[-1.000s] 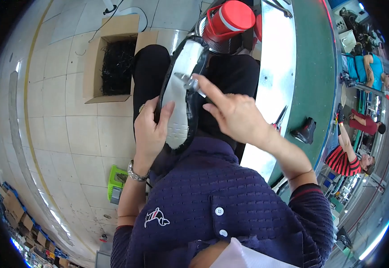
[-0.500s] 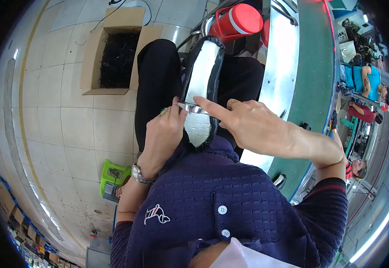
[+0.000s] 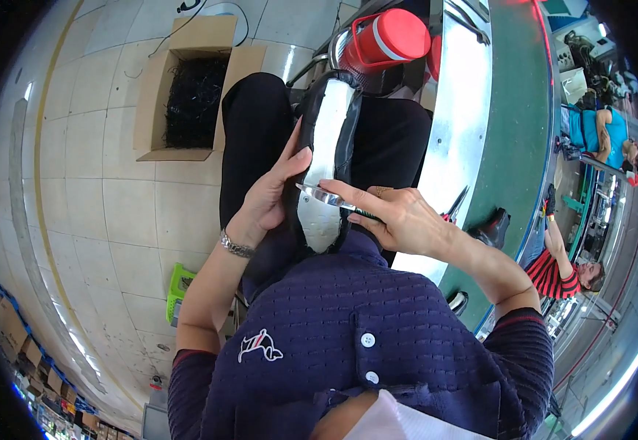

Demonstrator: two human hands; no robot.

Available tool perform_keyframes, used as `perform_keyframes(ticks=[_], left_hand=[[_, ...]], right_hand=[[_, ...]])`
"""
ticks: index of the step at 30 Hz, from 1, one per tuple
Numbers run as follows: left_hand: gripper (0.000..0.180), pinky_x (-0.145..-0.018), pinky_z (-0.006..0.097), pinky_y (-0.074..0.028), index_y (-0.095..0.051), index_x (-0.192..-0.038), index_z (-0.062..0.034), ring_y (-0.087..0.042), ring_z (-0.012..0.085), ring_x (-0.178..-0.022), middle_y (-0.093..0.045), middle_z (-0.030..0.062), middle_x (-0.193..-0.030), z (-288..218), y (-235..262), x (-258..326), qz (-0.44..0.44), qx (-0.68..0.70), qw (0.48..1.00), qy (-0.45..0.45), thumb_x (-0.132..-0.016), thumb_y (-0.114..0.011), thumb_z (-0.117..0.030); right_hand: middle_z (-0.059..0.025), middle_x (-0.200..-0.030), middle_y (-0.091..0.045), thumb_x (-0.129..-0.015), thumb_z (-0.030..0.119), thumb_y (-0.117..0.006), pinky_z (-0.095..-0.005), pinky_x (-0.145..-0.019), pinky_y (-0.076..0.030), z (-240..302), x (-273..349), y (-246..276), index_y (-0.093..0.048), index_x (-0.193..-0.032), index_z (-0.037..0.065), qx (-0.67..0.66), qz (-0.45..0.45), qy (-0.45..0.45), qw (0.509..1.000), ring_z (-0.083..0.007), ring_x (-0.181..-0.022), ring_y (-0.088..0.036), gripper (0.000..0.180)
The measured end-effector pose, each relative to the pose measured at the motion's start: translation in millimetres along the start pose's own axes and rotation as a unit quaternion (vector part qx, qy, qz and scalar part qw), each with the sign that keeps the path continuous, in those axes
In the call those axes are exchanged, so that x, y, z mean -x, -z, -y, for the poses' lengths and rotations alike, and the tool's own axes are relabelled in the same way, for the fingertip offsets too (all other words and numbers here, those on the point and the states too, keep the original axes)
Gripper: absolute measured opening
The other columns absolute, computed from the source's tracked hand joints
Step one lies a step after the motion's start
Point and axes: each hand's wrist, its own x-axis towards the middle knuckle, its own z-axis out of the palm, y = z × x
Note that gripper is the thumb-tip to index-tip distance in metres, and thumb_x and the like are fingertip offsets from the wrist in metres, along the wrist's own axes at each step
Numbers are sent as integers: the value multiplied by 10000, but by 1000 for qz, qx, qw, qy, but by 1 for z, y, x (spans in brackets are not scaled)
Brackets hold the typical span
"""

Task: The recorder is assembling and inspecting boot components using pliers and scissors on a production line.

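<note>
Upside down between my thighs lies a black shoe upper on a last [image 3: 326, 132], its long pale bottom facing up and the black material wrapped around the rim. My left hand [image 3: 271, 187] is closed around its left side, thumb along the edge. In my right hand [image 3: 400, 216] is a tool with a curved shiny metal blade [image 3: 319, 193] and a dark handle, mostly hidden by the fingers. The index finger presses along the metal. The blade lies across the pale bottom, its tip near the left edge.
An open cardboard box [image 3: 152, 110] of black trimmings [image 3: 196, 95] stands on the floor at left. A red jug [image 3: 401, 37] is ahead. At right, a metal ledge [image 3: 458, 95] with scissors [image 3: 455, 205] borders a green belt [image 3: 513, 110] carrying a black shoe [image 3: 493, 228]. People are beyond.
My left hand has left the blade's tip and now holds the side of the shoe upper. The blade has tilted. On the belt, a black shoe has come into fuller view.
</note>
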Motion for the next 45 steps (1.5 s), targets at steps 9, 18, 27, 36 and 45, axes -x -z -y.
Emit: perform_keyframes(ticks=[9, 18, 27, 36, 45], left_hand=[[890, -1013, 307, -400, -141, -1548, -128, -483, 160, -1214, -427, 104, -1415, -10, -5, 1, -37, -141, 989, -27, -857, -679, -281], [843, -1039, 292, -364, -146, -1551, -158, -447, 157, -1252, -416, 71, -1429, -15, -3, -2, -5, -171, 984, -50, -884, -651, -257], [860, -1022, 294, -380, -119, -1555, -156, -477, 156, -1217, -445, 83, -1396, -21, -5, 5, -16, -201, 979, -21, -889, -650, -281], [911, -969, 309, -436, -119, -1555, -173, -519, 145, -1156, -500, 77, -1322, -26, -8, 10, -32, -170, 985, 27, -853, -697, -218], [1043, -993, 349, -418, -65, -1558, -200, -508, 174, -1161, -465, 82, -1324, -29, 3, 8, -10, -191, 979, 67, -784, -760, -135]], right_hand=[[-171, -782, -668, -851, 112, -656, -431, -610, -531, 26, -11, 84, -416, -1422, 177, 67, -31, 92, 993, -373, -680, -658, 623], [-134, -684, -641, -926, 239, -601, -421, -562, -518, -11, -50, 89, -335, -1477, 270, 283, -78, 35, 955, -333, -635, -654, 612], [-122, -615, -620, -958, 266, -544, -388, -486, -511, -16, -49, 71, -262, -1493, 294, 261, -120, 102, 952, -295, -513, -625, 605], [-146, -774, -669, -917, 193, -595, -417, -569, -511, -1, -43, 52, -336, -1465, 241, 221, -49, 23, 974, -331, -596, -642, 607], [-139, -659, -629, -932, 217, -569, -402, -488, -504, 3, -35, 41, -289, -1478, 199, 172, -94, 81, 977, -314, -537, -633, 613]])
